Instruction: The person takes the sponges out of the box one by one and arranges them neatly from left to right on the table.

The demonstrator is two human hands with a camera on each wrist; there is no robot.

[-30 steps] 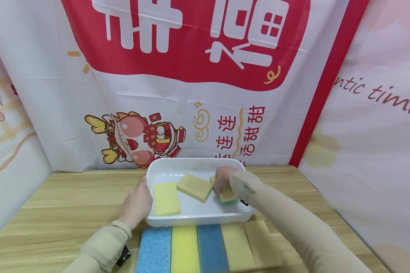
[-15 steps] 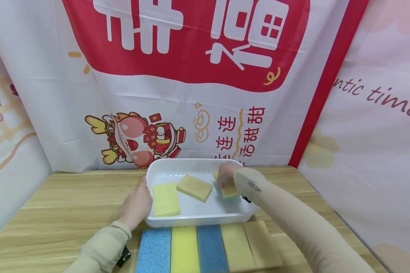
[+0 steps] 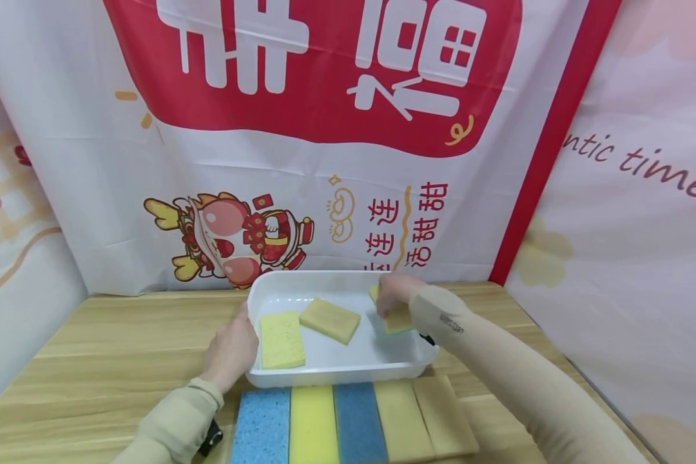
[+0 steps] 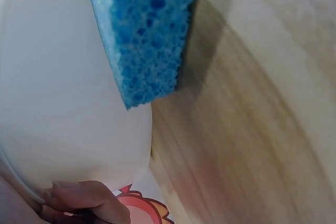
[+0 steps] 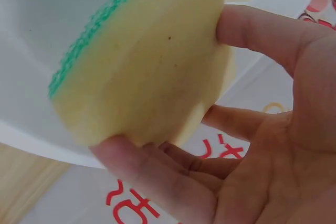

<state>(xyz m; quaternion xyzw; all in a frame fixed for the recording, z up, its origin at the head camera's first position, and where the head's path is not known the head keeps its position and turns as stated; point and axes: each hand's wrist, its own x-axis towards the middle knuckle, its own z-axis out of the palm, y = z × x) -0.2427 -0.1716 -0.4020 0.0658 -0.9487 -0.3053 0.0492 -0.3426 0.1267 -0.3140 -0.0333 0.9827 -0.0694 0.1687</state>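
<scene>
My right hand grips a yellow sponge with a green scouring layer inside the right end of the white tub. In the right wrist view the thumb and fingers pinch it by its edges. My left hand holds the tub's left wall; the left wrist view shows its fingers bent at the rim. Two more sponges lie flat in the tub: a pale yellow one at the left and a tan one in the middle.
A row of sponges lies before the tub: light blue, bright yellow, dark blue and two tan ones. All rest on the wooden table. A printed cloth hangs right behind the tub.
My right hand has moved a little to the right with the green-layered sponge, away from the tan one. My left hand stays at the tub's left wall.
</scene>
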